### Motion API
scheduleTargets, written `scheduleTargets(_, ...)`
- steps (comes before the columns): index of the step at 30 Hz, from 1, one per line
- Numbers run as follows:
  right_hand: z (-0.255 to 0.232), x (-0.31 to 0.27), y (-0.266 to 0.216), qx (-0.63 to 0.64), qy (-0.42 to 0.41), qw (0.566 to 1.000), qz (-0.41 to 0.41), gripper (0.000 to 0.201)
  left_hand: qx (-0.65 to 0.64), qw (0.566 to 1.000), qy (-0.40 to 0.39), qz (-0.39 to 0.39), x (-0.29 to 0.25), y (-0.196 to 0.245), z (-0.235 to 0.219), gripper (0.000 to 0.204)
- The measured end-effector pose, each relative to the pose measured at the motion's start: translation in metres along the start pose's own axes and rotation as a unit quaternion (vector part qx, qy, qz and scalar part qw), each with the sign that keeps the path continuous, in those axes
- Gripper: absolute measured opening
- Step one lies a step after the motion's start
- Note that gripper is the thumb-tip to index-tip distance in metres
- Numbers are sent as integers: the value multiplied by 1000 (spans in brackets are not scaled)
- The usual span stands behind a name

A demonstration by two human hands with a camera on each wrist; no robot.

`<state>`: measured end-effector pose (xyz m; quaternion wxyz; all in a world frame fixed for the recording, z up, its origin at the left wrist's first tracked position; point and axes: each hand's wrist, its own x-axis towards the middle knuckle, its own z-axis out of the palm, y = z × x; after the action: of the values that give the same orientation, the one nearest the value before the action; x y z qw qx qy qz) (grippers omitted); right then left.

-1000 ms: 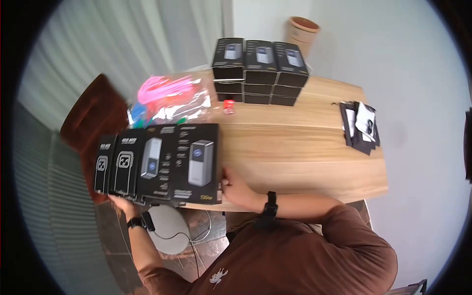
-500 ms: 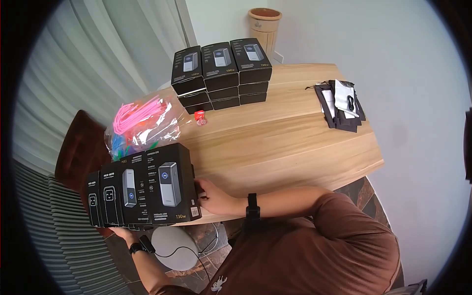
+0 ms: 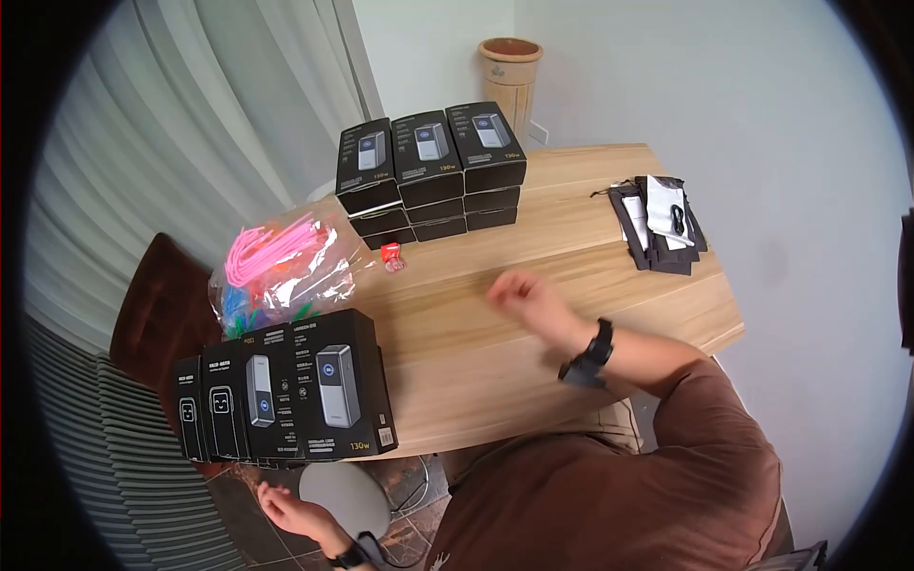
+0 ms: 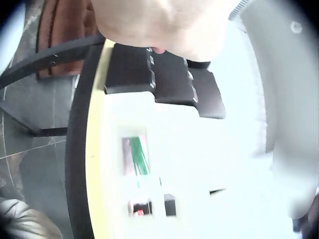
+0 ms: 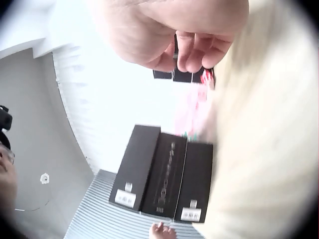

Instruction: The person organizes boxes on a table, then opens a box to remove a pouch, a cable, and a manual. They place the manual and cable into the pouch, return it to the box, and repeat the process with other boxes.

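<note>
A group of black power bank boxes (image 3: 328,385) stands at the table's left front corner, the nearest one printed with a grey device and "130w". Just off the front edge, below these boxes, my left hand (image 3: 295,511) hangs with loosely bent fingers and nothing in them. My right hand (image 3: 538,303) is over the middle of the table, apart from the boxes. In the right wrist view its fingers (image 5: 192,55) are relaxed and hold nothing. The boxes' dark ends, with white labels, also show there. Dark boxes (image 4: 172,82) appear beyond my left hand in the left wrist view.
More black boxes (image 3: 428,157) are stacked in three columns at the back. A clear plastic bag (image 3: 305,276) with pink strands lies left, near a small red packet (image 3: 391,254). Dark pouches (image 3: 662,228) lie at the right. A round stool (image 3: 347,500) stands below the front edge.
Both hands have let go of the front-left boxes. My right hand has moved right and away over the table; my left has dropped back toward me. The boxes stay at the corner.
</note>
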<state>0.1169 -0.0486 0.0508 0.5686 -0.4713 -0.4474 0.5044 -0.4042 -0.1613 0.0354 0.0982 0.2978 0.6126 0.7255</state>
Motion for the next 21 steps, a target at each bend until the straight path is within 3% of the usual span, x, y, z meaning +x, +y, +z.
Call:
scheduleTargets(2, -42, 39, -12, 13, 85, 995, -42, 7, -25, 987, -65, 147, -45, 42, 27, 17)
scheduleTargets(5, -60, 91, -52, 65, 209, 971, -95, 19, -3, 951, -227, 212, -86, 70, 35, 22)
scheduleTargets(8, -46, 115, -102, -11, 304, 953, -5, 39, -29, 858, -415, 303, -105, 99, 66, 18)
scheduleTargets(11, -58, 134, -111, -24, 162, 981, 106, 57, -57, 804, -493, 327, -120, 123, 101, 15)
scheduleTargets(15, -73, 152, -106, -81, 141, 978, 132, 39, -118, 763, -545, 328, -134, 140, 115, 12)
scheduleTargets(21, -81, 138, -122, 64, 67, 985, 142, 29, -98, 719, -615, 309, -153, 155, 124, 13)
